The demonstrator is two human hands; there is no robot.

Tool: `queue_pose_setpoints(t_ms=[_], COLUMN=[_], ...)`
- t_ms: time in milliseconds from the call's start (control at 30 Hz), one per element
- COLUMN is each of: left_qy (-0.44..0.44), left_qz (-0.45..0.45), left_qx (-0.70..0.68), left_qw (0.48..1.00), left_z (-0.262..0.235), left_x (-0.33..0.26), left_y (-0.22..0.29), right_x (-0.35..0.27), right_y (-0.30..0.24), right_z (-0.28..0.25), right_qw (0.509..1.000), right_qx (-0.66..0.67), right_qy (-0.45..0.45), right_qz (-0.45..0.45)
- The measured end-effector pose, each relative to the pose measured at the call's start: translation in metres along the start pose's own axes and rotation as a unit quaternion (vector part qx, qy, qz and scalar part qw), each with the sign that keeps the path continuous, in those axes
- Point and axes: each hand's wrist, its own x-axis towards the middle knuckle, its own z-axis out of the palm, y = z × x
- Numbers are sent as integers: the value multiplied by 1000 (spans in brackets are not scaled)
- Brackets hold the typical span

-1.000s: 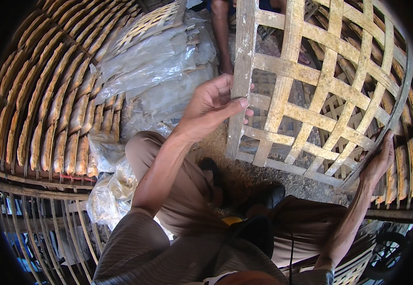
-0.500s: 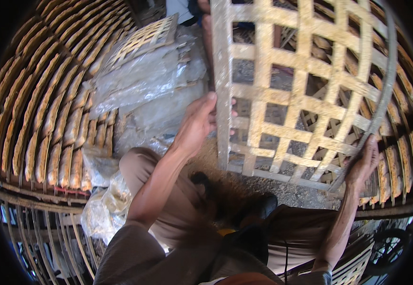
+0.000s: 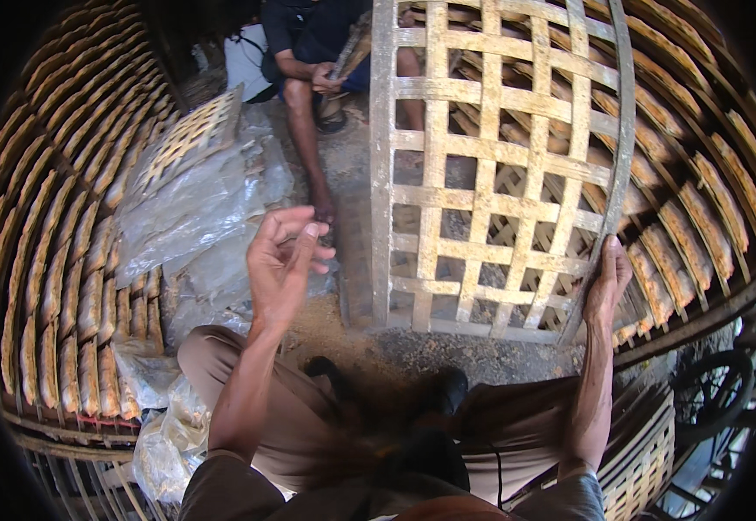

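Note:
A woven bamboo lattice tray (image 3: 488,204) with a grey wooden frame stands raised before me, right of centre. My right hand (image 3: 608,273) grips its lower right edge, thumb up along the frame. Off to the left of the tray, my left hand (image 3: 284,260) is in the air with curved fingers apart and nothing in them. Beyond that hand lies a pile of clear plastic sheets (image 3: 191,213), topped by a smaller woven bamboo panel (image 3: 188,143).
Racks of long orange-brown rows rise at left (image 3: 65,252) and right (image 3: 664,208). Across from me sits another person (image 3: 308,74), a hand around a flat piece. A crumpled plastic bag (image 3: 172,438) lies by my left knee. Lower right are another lattice panel (image 3: 643,473) and a dark wheel (image 3: 712,391).
My left hand has let go of the tray's left side and moved away left. The tray has shifted left in view, still held by my right hand. More of the other person shows.

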Motion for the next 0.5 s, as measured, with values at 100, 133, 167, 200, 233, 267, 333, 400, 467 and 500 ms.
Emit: queue_pose_setpoints(t_ms=[100,133,167,200,233,267,333,400,467,500], left_qy=[-50,-42,-34,-24,-35,-45,-56,-55,-40,-31], left_qz=[37,25,13,-1,-4,-7,-9,5,7,13], left_qx=[59,31,4,-23,-5,13,29,20,14,11], left_qw=[996,998,999,999,999,999,998,998,999,999], left_z=[-5,-4,-3,0,2,4,3,0,7,9], left_x=[-2,-2,-2,-3,-2,-2,-4,-3,-6,-6], left_y=[-5,-8,-10,-9,-6,-1,-4,-9,-6,-2], right_x=[-4,-4,-4,-4,-3,-1,-3,-3,-4,-2], right_y=[-7,-7,-7,-5,-3,-3,-3,-3,-5,-3], right_z=[1,0,-2,-5,-7,-8,-7,-6,-6,-6], right_qw=[1000,1000,1000,1000,1000,1000,1000,1000,1000,1000], right_qx=[17,15,13,11,9,7,6,9,3,1], right_qy=[-3,1,-6,-6,-6,-7,-9,-18,-20,-17], right_qz=[1,-1,-7,-7,-8,-8,-16,-14,-11,-12])
